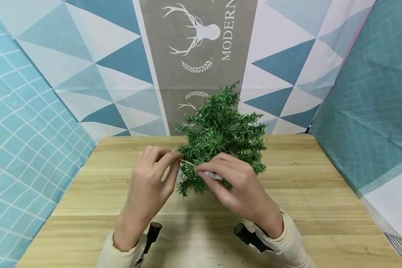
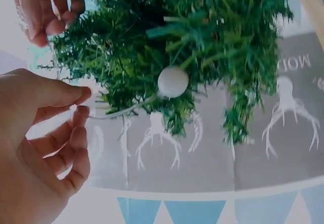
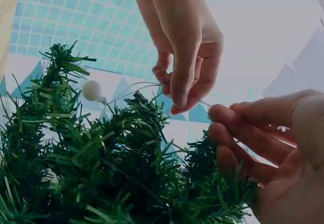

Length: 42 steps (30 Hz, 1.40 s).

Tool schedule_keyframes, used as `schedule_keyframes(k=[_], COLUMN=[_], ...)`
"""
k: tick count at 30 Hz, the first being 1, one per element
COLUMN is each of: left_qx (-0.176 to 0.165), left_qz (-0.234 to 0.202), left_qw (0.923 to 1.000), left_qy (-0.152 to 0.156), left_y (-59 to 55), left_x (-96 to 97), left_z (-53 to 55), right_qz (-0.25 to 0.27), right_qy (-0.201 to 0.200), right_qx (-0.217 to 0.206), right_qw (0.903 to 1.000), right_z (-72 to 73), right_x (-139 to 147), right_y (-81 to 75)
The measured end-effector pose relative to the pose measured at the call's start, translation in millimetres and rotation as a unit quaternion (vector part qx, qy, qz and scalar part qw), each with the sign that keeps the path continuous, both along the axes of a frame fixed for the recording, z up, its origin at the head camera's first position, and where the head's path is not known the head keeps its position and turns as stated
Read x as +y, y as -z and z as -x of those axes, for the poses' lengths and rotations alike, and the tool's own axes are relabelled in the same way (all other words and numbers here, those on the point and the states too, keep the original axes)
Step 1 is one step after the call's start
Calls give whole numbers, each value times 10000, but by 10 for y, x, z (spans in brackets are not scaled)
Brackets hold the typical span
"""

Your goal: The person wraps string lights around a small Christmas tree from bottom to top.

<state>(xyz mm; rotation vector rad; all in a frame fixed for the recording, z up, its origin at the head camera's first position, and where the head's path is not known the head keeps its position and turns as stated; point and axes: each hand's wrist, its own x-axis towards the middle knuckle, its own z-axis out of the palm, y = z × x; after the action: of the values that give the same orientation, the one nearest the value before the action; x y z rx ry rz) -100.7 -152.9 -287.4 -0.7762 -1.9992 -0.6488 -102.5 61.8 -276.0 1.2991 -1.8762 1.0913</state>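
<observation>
A small artificial Christmas tree (image 1: 221,130) stands upright on the table (image 1: 321,201), both hands at its near side. My left hand (image 1: 150,178) pinches a thin, pale wire (image 2: 119,115) between thumb and fingertips. From there the wire runs to a white ball (image 2: 173,82) lying against the branches, which also shows in the right wrist view as a round white ball (image 3: 92,90). A short stretch of wire spans the gap to my right hand (image 1: 234,182), whose thumb and forefinger pinch it. Under those fingers shows a small whitish, translucent piece (image 1: 212,175), partly hidden.
Behind the table hangs a patterned cloth (image 1: 201,33) with a deer head and triangles. A blue gridded cloth (image 1: 23,123) borders the left side, and a teal cloth (image 1: 378,93) the right. Small green needles lie scattered on the wood.
</observation>
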Motion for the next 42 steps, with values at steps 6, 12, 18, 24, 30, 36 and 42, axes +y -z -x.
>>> schedule_keyframes(k=[6, 12, 18, 24, 30, 36, 42], left_qx=[-615, -846, -869, -558, -540, -684, -623], left_qz=[261, 519, 572, 587, 471, 470, 399], left_qw=[9972, 9949, 9946, 9964, 9969, 9958, 9962], left_qy=[337, 197, 59, -247, -337, -377, -453], left_y=[53, 124, 160, 203, 227, 227, 256], left_x=[97, 119, 129, 147, 123, 73, 76], left_z=[-8, 29, 63, 124, 150, 166, 202], right_qz=[686, 1963, 2467, 2454, 2879, 3888, 4133], right_qy=[-239, -504, 1060, 2351, 1947, 366, -726], right_qx=[48, -396, -400, 464, -658, -2431, -3284], right_qw=[9973, 9784, 9624, 9393, 9353, 8879, 8462], right_z=[-40, 26, 152, 247, 387, 435, 516], right_x=[131, 324, 390, 367, 466, 598, 700], right_y=[-121, -152, -171, -198, -51, -28, -22])
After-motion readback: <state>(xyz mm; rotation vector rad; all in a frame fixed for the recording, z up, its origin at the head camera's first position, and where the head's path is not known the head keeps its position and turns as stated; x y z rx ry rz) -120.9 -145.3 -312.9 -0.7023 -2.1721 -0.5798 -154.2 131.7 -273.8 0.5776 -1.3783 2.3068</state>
